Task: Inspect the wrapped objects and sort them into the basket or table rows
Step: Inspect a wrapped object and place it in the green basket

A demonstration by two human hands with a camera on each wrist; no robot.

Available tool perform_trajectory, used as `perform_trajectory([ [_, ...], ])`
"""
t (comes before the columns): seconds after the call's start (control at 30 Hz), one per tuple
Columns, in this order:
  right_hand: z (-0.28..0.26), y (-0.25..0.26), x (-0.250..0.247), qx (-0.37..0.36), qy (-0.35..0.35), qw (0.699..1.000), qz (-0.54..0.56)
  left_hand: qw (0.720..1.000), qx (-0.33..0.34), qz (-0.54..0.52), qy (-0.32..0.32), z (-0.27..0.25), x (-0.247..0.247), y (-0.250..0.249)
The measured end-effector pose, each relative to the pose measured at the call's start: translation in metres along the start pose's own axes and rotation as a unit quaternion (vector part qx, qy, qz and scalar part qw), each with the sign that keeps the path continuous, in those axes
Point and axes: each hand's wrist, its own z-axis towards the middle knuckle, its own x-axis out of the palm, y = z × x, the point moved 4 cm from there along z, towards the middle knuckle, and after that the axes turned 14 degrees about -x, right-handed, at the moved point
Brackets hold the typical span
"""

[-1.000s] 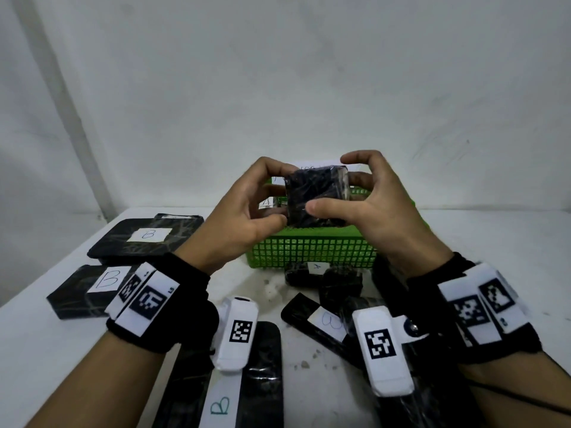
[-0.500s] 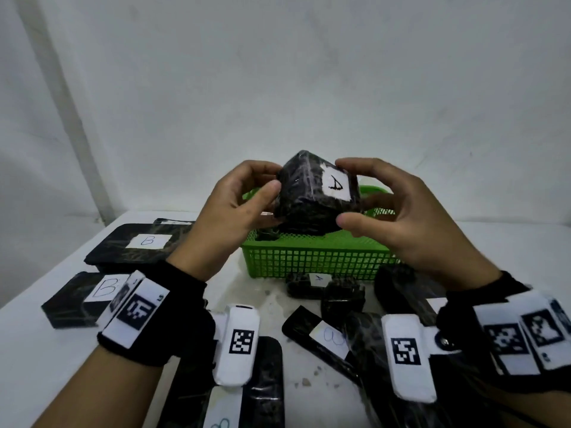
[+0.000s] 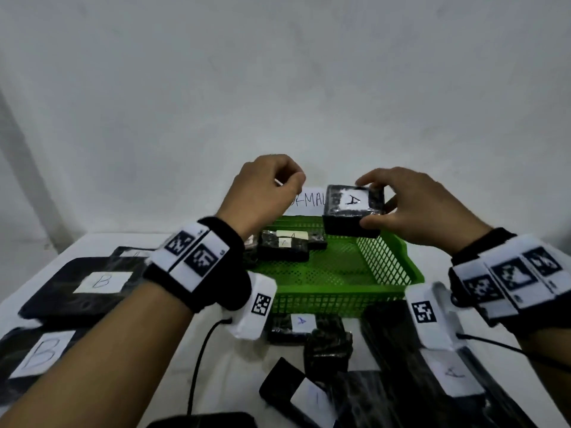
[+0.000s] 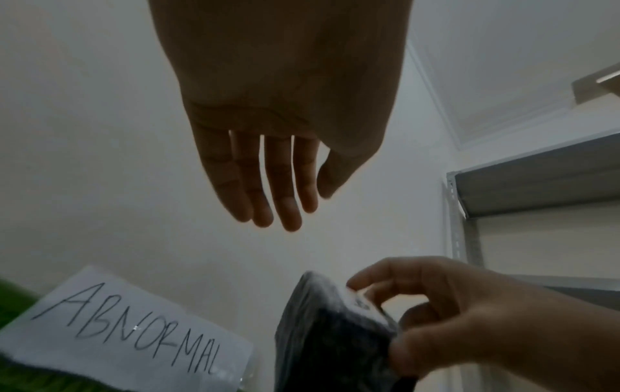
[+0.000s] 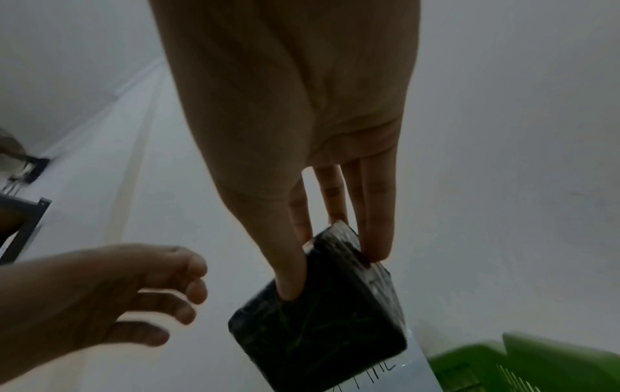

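Observation:
A black wrapped block [image 3: 353, 211] with a white label "A" on top hangs above the far right part of the green basket [image 3: 340, 291]. My right hand [image 3: 375, 205] alone pinches it, thumb on the near side and fingers on the far edge. The right wrist view shows the same grip [image 5: 332, 270] on the block [image 5: 318, 318]. Off the block and to its left, my left hand [image 3: 278, 186] hovers over the basket's far left corner. In the left wrist view its fingers [image 4: 285, 199] hang relaxed and hold nothing.
Wrapped packs labelled A [image 3: 284, 248] lie in the basket's far left. A paper sign reading "ABNORMAL" [image 4: 127, 329] stands behind it. Flat packs labelled B [image 3: 92, 282] lie at the left. More black packs [image 3: 296, 324] crowd the table in front of the basket.
My left hand has let go of the block and drawn away to the left. My right hand has carried the block forward over the basket, label turned up.

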Motion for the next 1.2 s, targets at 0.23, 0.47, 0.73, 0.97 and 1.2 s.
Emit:
perform_trajectory([
  [0.23, 0.069, -0.032, 0.040, 0.034, 0.157, 0.983, -0.091, 0.974, -0.042, 0.180, 0.134, 0.073, 0.032, -0.008],
  [0.47, 0.091, -0.067, 0.078, 0.047, 0.247, 0.956, -0.151, 0.844, -0.141, 0.332, 0.396, 0.087, 0.097, 0.018],
  [0.73, 0.103, -0.094, 0.104, 0.013, 0.257, 0.953, -0.158, 0.832, -0.163, 0.302, 0.437, 0.098, 0.135, 0.032],
  [0.97, 0.108, -0.100, 0.112, -0.017, 0.279, 0.940, -0.194, 0.823, -0.130, 0.353, 0.425, 0.102, 0.148, 0.058],
  [1.2, 0.114, -0.081, 0.067, 0.015, 0.263, 0.952, -0.155, 0.905, -0.077, 0.283, 0.308, 0.095, 0.101, 0.038],
])
